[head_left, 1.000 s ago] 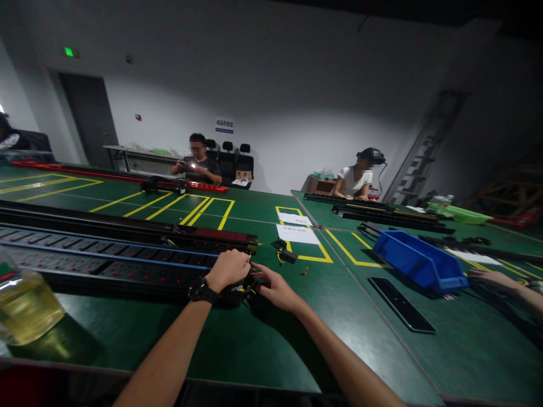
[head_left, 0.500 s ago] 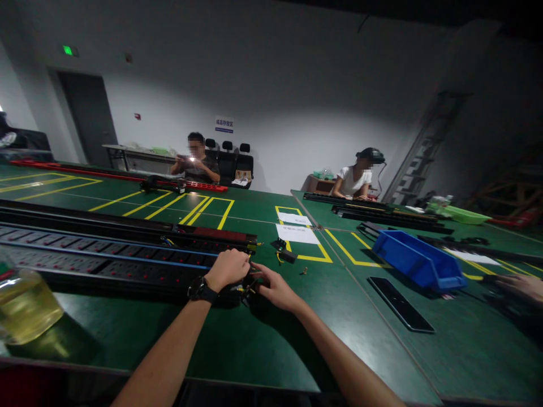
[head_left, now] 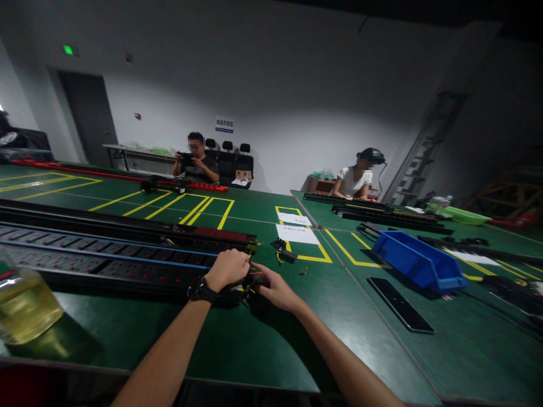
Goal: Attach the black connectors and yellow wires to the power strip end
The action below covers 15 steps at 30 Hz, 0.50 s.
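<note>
Long black power strips (head_left: 144, 272) with rows of sockets and red dots lie side by side, running off to the left. At their right end my left hand (head_left: 230, 268) is closed, fingers curled down over the edge; what they grip is hidden. Facing it, my right hand (head_left: 274, 287) has its index finger stretched toward the left fingertips and its thumb lower down. Between its thumb and fingers are thin wires (head_left: 251, 287) beside a small dark part at the strip's end. A small black part with a yellow wire (head_left: 288, 256) lies just beyond my hands.
On the right are a blue bin (head_left: 418, 260) and a phone (head_left: 401, 304). A bottle of yellow liquid (head_left: 29, 305) stands at the near left. White paper sheets (head_left: 297, 233) lie ahead on the green table (head_left: 271, 350). Two people sit across the table.
My hands stay in nearly the same place. A co-worker's hand at the right edge has left the view. The person across has turned a lit device, whose light no longer shows.
</note>
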Each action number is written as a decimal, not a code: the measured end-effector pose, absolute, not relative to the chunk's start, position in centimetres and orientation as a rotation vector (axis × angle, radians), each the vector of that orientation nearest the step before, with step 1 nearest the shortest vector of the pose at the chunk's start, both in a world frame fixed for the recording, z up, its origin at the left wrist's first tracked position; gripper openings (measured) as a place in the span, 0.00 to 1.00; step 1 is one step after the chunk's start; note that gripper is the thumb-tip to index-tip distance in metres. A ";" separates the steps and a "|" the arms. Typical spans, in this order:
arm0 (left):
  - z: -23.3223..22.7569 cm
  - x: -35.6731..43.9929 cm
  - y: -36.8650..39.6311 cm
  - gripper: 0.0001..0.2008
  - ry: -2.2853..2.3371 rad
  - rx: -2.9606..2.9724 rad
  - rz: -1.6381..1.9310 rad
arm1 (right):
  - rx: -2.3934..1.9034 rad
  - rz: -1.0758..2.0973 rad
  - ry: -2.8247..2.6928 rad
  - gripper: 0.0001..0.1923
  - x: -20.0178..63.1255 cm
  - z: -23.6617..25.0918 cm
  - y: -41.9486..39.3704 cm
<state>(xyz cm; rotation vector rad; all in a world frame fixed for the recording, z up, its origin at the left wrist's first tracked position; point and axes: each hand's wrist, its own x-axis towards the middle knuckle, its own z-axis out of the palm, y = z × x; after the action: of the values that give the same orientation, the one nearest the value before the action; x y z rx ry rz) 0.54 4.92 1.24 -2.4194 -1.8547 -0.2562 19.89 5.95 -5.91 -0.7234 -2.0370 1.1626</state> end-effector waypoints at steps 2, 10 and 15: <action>1.3 0.5 4.9 0.18 -1.850 -2.420 -0.250 | -0.723 1.160 -2.039 0.38 19.9 -5.9 5.9; 1.3 0.4 4.9 0.18 -1.832 -2.418 -0.250 | -0.734 1.141 -2.050 0.38 19.9 -5.7 5.9; 1.2 0.5 5.0 0.17 -1.832 -2.415 -0.245 | -0.732 1.140 -2.053 0.38 19.9 -6.2 6.1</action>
<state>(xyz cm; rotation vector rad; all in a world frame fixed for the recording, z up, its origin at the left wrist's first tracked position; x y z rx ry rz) 0.45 4.97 1.17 -2.4149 -1.8317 -0.2455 19.90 6.14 -6.21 -0.7323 -2.0533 1.1399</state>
